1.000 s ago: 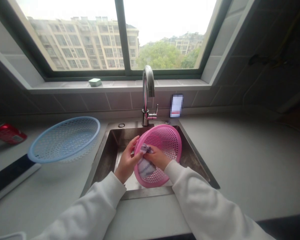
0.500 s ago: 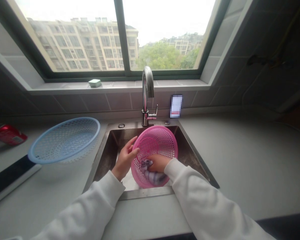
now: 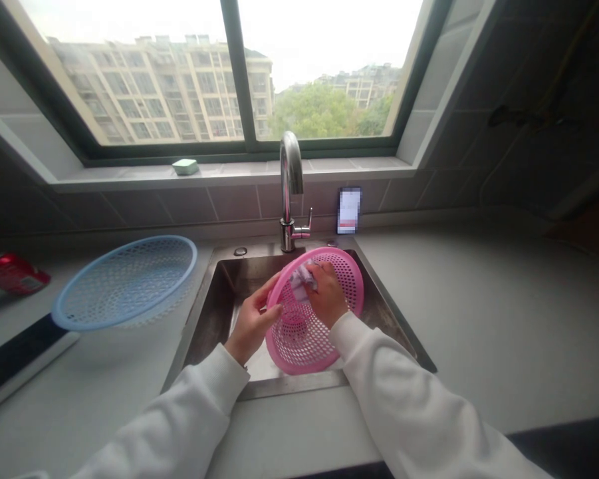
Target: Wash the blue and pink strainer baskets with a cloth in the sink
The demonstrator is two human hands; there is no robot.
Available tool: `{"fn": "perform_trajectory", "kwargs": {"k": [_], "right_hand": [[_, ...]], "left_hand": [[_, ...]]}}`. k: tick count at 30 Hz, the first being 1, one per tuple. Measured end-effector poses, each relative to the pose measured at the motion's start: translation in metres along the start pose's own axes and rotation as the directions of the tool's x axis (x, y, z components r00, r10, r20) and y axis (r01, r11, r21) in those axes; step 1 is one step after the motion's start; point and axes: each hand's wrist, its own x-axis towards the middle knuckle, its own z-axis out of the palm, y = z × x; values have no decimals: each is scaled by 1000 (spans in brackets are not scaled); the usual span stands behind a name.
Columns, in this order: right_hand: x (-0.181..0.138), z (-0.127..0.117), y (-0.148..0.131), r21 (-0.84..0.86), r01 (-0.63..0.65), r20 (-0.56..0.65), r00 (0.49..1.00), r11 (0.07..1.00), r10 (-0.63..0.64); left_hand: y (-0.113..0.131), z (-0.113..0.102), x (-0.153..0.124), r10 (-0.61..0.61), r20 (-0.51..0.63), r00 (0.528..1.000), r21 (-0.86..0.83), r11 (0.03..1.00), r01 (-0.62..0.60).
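Observation:
A pink plastic colander (image 3: 304, 352) is tilted inside the metal sink (image 3: 239, 266), its hollow side facing me. My left hand (image 3: 254, 319) grips its left rim, thumb on the inner side and fingers behind. In my right hand (image 3: 329, 296) is a bunched grey-and-white cloth (image 3: 302, 283), pressed against the inside wall near the upper left of the colander. Part of the cloth is hidden under my fingers. Something whitish, perhaps suds or water, shows at the bottom of the sink.
A steel faucet (image 3: 290, 193) rises behind the sink. A phone (image 3: 349, 210) leans on the back wall. To the left are a blue colander (image 3: 124, 283), a red can (image 3: 12, 273) and a dark flat object (image 3: 20, 359). A pale green box (image 3: 185, 166) sits on the sill.
My right hand has moved the cloth from the lower part of the colander up to its upper inner wall. The colander has turned slightly; my left hand still holds its rim.

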Motion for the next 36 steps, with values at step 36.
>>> {"fn": "perform_trajectory", "kwargs": {"k": [36], "right_hand": [[-8,2,-14,11,63,188,980,998,-64]], "left_hand": [[2,-5,-4,74,-41,996,145,987,-68]]}}
